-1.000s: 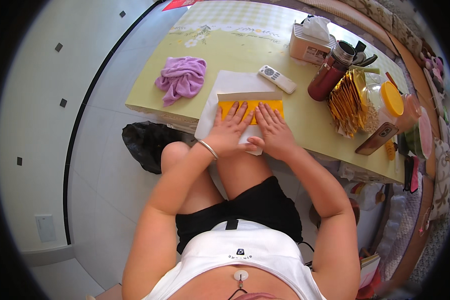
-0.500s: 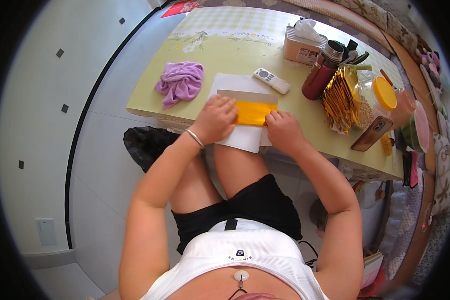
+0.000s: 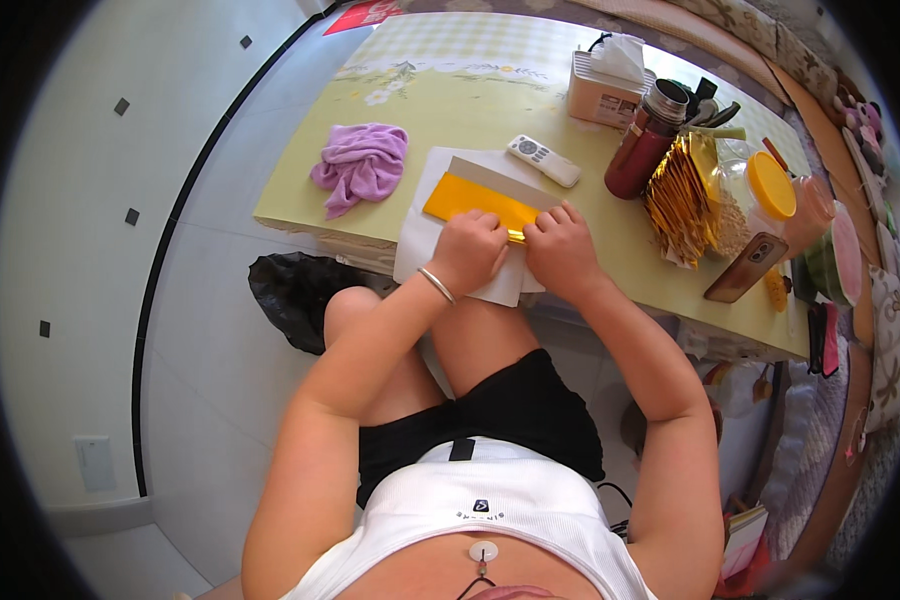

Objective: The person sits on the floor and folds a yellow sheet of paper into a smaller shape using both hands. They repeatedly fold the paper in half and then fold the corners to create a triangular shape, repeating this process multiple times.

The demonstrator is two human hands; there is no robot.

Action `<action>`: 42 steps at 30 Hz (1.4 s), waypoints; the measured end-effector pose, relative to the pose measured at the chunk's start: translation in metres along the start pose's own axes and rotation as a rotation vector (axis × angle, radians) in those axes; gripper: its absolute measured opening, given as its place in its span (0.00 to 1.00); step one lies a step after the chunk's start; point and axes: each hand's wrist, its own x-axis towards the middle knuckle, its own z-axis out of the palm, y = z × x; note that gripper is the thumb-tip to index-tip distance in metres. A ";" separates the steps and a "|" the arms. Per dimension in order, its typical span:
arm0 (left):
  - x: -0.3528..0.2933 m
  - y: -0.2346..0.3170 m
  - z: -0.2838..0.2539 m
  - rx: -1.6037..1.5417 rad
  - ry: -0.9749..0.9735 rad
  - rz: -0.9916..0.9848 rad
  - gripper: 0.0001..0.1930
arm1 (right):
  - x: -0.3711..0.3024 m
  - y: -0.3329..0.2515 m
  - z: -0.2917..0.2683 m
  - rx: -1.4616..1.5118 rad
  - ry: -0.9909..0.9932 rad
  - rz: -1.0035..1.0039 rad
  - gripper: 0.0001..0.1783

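Observation:
A strip of gold foil paper (image 3: 473,203) with a greyish band along its far edge lies slanted over white sheets of paper (image 3: 418,248) near the table's front edge. My left hand (image 3: 473,252) has its fingers curled on the foil's near edge. Close beside it, my right hand (image 3: 562,246) pinches the right end of the same edge. Between the two hands a short bit of the foil edge looks rolled or folded and shiny. The fingertips are partly hidden under my knuckles.
A purple cloth (image 3: 362,167) lies to the left and a white remote control (image 3: 543,160) beyond the paper. On the right stand a dark red flask (image 3: 642,145), a stack of gold foil packs (image 3: 678,200), a yellow-lidded jar (image 3: 770,187), a phone (image 3: 745,268) and a tissue box (image 3: 602,95).
My left hand has moved right from the foil's left end, close to my right hand. The foil has turned to a slant, uncovering its left end.

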 end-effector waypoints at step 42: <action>-0.032 -0.054 -0.050 -0.132 -0.104 0.047 0.14 | 0.001 0.013 -0.011 0.550 -0.396 -0.055 0.27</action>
